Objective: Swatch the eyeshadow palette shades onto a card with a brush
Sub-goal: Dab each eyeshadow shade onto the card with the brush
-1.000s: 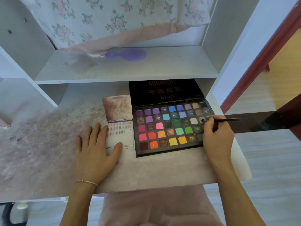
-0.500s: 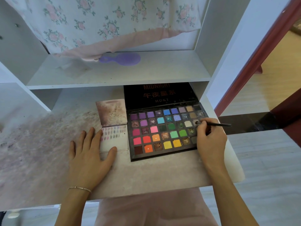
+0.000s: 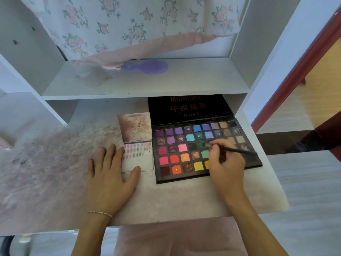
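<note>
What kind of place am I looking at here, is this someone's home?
Probably a home dressing or vanity nook: a white shelf unit with a purple hairbrush on it, floral fabric hanging behind, and an open eyeshadow palette on the powder-stained desk.

The eyeshadow palette [image 3: 203, 150] lies open on the surface [image 3: 55, 172], its lid [image 3: 188, 109] standing up behind the pans; the swatch card [image 3: 138, 156] lies just left of it, touching its edge; the left hand [image 3: 110, 180] rests flat at the card's near left corner; the right hand [image 3: 225, 167] is over the palette's right half, holding the brush [image 3: 234, 149]; a hairbrush [image 3: 147, 66] lies on the shelf [image 3: 184, 84] above.
</note>
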A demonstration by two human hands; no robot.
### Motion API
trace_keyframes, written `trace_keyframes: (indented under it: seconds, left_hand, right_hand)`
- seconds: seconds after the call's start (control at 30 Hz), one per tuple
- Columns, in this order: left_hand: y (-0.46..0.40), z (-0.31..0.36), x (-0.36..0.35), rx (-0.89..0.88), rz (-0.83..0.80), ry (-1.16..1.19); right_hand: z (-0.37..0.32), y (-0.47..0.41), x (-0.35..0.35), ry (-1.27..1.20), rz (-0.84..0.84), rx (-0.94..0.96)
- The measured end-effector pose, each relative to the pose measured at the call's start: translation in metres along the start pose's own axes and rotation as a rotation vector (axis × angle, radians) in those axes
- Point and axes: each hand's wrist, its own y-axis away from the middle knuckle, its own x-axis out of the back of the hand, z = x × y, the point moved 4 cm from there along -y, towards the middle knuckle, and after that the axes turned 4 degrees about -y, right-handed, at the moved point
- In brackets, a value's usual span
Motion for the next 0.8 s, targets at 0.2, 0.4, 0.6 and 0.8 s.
trace_keyframes:
  seconds: [0.2,0.4,0.6,0.8]
  left_hand:
    - [0.0,0.0,0.0,0.007,0.001,-0.04]
    - [0.0,0.001,0.0,0.017,-0.005,-0.049]
    - [0.0,0.001,-0.001,0.017,0.012,-0.058]
    - [0.0,0.001,-0.002,0.009,0.015,-0.055]
  right_hand:
    - [-0.022,0.021,-0.053,-0.106,-0.212,0.036]
    - [-0.033,0.015,-0.087,-0.038,-0.289,0.091]
    - [-0.026,0.01,-0.096,0.038,-0.305,0.068]
    - [-0.024,0.011,-0.099,0.089,-0.331,0.086]
